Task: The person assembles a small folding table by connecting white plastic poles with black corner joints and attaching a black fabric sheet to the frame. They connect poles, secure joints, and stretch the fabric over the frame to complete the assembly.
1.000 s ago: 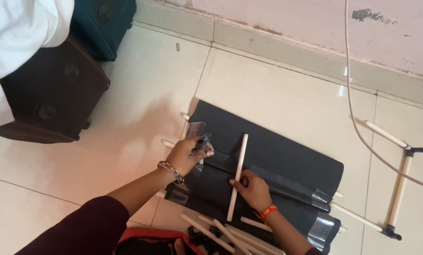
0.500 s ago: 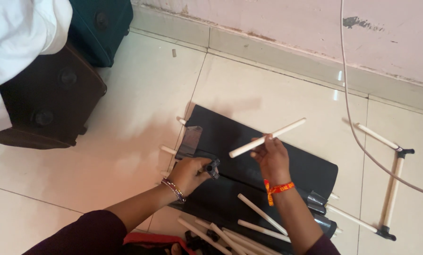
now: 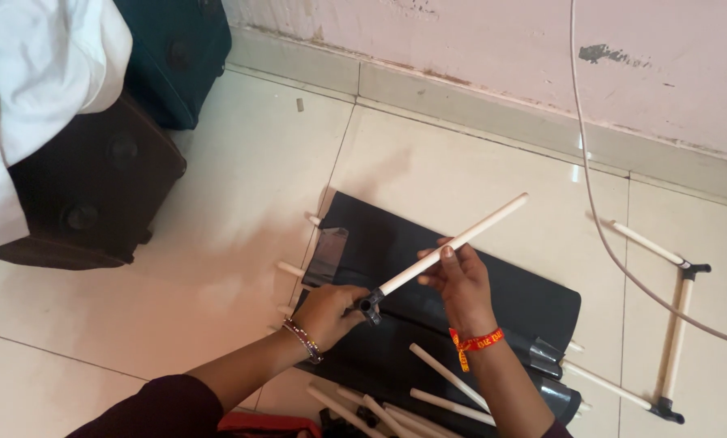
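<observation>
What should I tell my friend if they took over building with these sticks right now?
Left hand: grips a black connector at the low end of a white rod.
Right hand: holds that rod mid-length, tilted up to the right.
Done: the rod's end appears to sit in the connector. A partly built frame of rods and black joints lies on the floor to the right.
Left: loose rods lie on and beside the black sheet, unjoined.
</observation>
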